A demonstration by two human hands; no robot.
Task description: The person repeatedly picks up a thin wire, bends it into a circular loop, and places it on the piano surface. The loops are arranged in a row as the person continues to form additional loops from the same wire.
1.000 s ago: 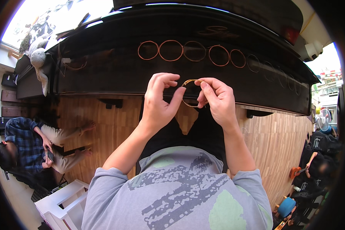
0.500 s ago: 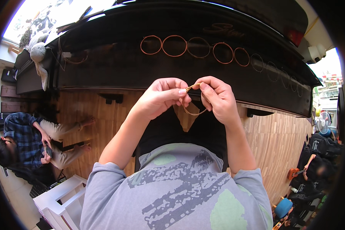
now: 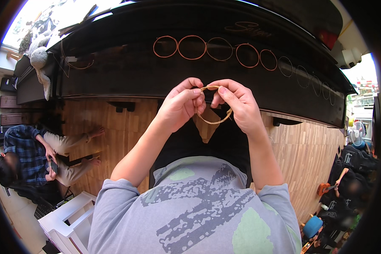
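Both hands are raised over the near edge of a black piano lid, sharing a coiled gold-coloured wire string. My left hand pinches the ring's upper left between thumb and fingers. On the opposite side my right hand grips the top right of the loop, thumb pressed on the strand. The ring hangs rounded between them, and its lower curve shows fully. On the black surface beyond lies a row of separate coils: copper-coloured rings at the left and middle, thin silvery rings toward the right.
Loose wire lies at the piano's left end, near a grey plush toy. A seated person in a plaid shirt is at the left, behind a white rack. Other people sit at the right with a small orange guitar-shaped instrument.
The coil has opened from a narrow, twisted loop into a rounder ring. My hands have shifted slightly, and the left fingers have moved along the strand.
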